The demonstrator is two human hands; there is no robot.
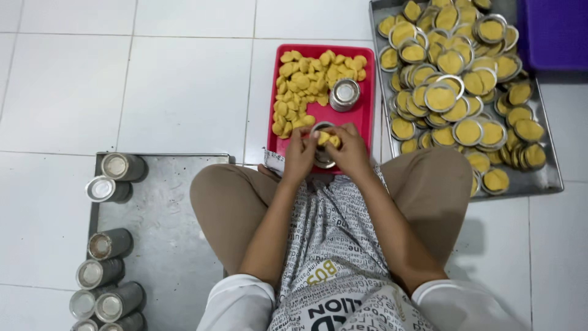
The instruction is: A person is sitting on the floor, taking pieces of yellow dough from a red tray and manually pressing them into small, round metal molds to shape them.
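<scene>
Left hand [300,154] and right hand [350,147] grips both clamped on one tin mould [323,140] with dough piece [326,138], over red tray [367,110] near edge. Dough pile [306,86] just beyond; filled moulds [459,79] to right.

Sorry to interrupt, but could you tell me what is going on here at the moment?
A person sits cross-legged on a white tiled floor, and both the left hand and the right hand are pressing a yellow dough piece into a small round metal mould over the near edge of a red tray. The tray holds loose dough pieces and a stack of empty moulds. A metal tray on the right is heaped with filled moulds; stacks of empty moulds lie at left.
</scene>
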